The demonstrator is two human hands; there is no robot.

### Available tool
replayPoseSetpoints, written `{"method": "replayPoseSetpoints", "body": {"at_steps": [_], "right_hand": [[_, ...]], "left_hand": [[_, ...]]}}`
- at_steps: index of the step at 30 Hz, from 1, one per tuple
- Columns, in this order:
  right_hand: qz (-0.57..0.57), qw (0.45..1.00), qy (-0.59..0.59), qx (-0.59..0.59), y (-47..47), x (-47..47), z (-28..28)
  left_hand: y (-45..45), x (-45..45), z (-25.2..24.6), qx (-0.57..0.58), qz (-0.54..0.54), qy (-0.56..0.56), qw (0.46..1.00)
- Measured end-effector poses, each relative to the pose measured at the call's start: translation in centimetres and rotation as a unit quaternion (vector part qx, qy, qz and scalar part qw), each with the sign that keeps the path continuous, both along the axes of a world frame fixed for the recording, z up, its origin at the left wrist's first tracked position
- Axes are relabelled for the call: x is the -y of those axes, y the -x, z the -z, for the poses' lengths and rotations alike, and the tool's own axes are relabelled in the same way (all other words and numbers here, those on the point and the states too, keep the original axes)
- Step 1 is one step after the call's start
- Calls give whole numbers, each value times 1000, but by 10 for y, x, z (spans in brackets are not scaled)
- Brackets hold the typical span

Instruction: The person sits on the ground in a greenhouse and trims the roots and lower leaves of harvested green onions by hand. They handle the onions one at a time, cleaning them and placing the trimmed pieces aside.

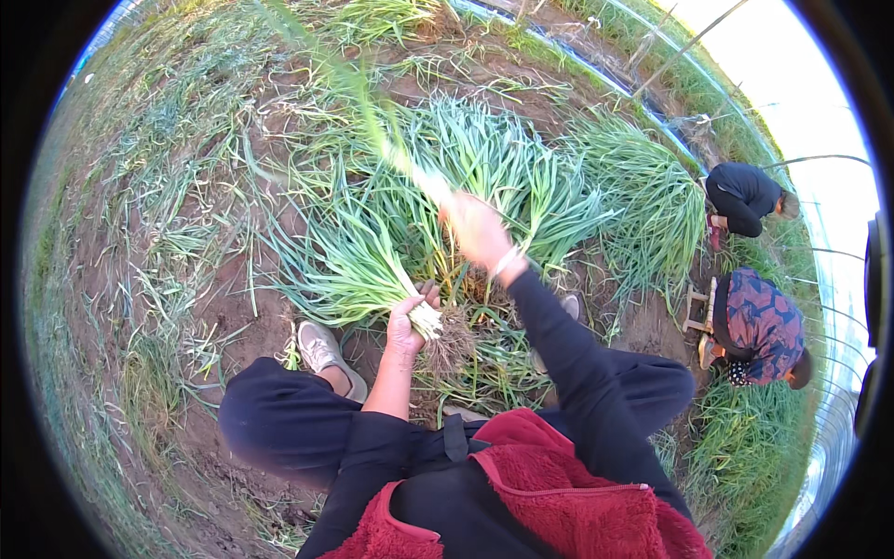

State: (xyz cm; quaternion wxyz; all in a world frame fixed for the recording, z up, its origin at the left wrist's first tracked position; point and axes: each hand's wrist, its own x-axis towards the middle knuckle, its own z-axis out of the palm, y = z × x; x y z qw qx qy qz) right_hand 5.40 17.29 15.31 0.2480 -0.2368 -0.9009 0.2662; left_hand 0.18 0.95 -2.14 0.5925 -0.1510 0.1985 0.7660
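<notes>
My left hand is closed around the white lower stems of a bunch of leafy green plants, which look like green garlic or scallions. The bunch's brown, stringy roots stick out past the hand on the right, and its leaves fan to the upper left. Higher up and to the right, my right hand is blurred. It grips the pale end of a long green stalk, blurred too; whether this is one plant or several I cannot tell. Beyond both hands, a large heap of similar plants lies on the soil.
Another plant heap lies to the right. Past it, one person in dark clothes crouches; a second in a patterned top bends beside a low wooden stool. Clear plastic sheeting over hoops curves along the right. Loose leaves litter the left ground.
</notes>
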Motion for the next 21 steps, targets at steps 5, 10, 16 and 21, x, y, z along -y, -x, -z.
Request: {"method": "replayPoseSetpoints", "body": {"at_steps": [5, 10, 16, 21], "right_hand": [[61, 977, 108, 175, -77, 99, 123], [57, 974, 42, 216, -99, 110, 123], [144, 913, 61, 377, -161, 100, 157], [191, 859, 289, 378, -163, 50, 179]], "left_hand": [[-1, 9, 28, -8, 86, -4, 996], [-11, 6, 41, -103, 125, 60, 985], [17, -11, -15, -195, 84, 100, 972], [45, -14, -23, -207, 178, 178, 945]]}}
